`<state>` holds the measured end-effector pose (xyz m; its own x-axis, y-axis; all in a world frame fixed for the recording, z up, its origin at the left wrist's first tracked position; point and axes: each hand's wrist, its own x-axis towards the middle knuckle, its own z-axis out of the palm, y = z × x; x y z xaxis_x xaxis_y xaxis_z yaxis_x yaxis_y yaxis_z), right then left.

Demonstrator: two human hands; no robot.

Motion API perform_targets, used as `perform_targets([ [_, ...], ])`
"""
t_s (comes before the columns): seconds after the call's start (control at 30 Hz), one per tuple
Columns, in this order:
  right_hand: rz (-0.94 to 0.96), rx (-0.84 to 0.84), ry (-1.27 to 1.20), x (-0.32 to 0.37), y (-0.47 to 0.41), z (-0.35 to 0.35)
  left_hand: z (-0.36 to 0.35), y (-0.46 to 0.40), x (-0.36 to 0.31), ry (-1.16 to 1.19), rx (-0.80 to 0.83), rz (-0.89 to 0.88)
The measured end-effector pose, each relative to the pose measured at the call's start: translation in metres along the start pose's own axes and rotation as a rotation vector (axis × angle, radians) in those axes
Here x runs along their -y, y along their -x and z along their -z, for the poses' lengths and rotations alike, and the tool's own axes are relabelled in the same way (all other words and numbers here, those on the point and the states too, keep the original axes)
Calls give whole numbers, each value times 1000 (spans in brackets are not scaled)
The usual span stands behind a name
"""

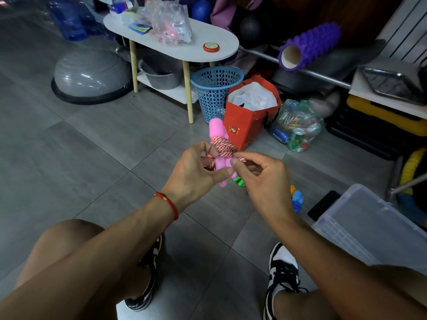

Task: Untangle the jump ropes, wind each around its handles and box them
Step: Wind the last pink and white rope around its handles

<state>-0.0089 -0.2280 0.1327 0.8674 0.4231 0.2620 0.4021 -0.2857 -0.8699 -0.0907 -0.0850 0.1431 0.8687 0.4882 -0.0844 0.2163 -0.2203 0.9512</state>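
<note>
A pair of pink jump-rope handles (217, 130) stands upright in front of me, with red-and-white cord (223, 145) wound around their middle. My left hand (196, 172) grips the handles from the left, thumb across their lower part. My right hand (261, 176) pinches the loose end of the cord at the bundle's right side. On the floor behind my right hand lie a green handle (238, 181) and a blue and orange handle (297, 198), both partly hidden. A clear plastic box (369, 227) sits on the floor at the right.
A red paper bag (249, 125), a blue mesh basket (215, 93) and a bag of bottles (298, 128) stand just beyond my hands. A white oval table (221, 47) is behind them. A black phone (323, 204) lies beside the box. My knees and shoes fill the foreground.
</note>
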Motion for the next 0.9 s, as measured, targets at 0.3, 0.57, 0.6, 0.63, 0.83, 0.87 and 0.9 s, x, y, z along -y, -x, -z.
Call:
perform_targets([
  [0.3, -135, 72, -66, -1, 1, -5, 4, 2, -4, 73, 71, -138],
  [0.57, -32, -20, 153, -9, 2, -21, 0, 1, 2, 105, 132, -150],
  [0.6, -45, -23, 147, -8, 1, -21, 1, 0, 2, 50, 107, -174],
  [0.63, -54, -22, 138, -7, 0, -21, 2, -1, 3, -19, 78, -200],
  [0.83, -139, -17, 82, -2, -4, -20, 3, -3, 0, -321, -76, -298],
  [0.87, -152, -10, 76, -1, -4, -20, 4, -3, -1, -323, -118, -283],
  [0.9, -172, -4, 64, 0, -4, -20, 5, -3, -1, -315, -155, -276],
])
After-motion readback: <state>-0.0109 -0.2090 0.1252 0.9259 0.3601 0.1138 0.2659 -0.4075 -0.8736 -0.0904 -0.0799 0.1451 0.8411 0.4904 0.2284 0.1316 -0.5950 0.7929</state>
